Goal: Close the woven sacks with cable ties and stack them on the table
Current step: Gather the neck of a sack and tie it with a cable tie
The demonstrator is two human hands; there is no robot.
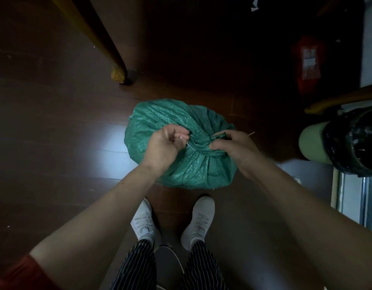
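Note:
A full green woven sack (160,120) stands on the dark floor in front of my feet, its mouth gathered into a bunch on top. A thin pale cable tie (191,147) runs around the gathered neck. My left hand (164,147) pinches one end of the tie at the left of the neck. My right hand (233,149) grips the bunched sack mouth from the right, and a pale tip of the tie (251,133) sticks out beyond its fingers.
A yellow wooden table leg (116,72) stands behind the sack to the left. A green bin with a black liner (344,143) is at the right, beside a metal-framed edge. A red packet (308,63) lies on the floor at the far right.

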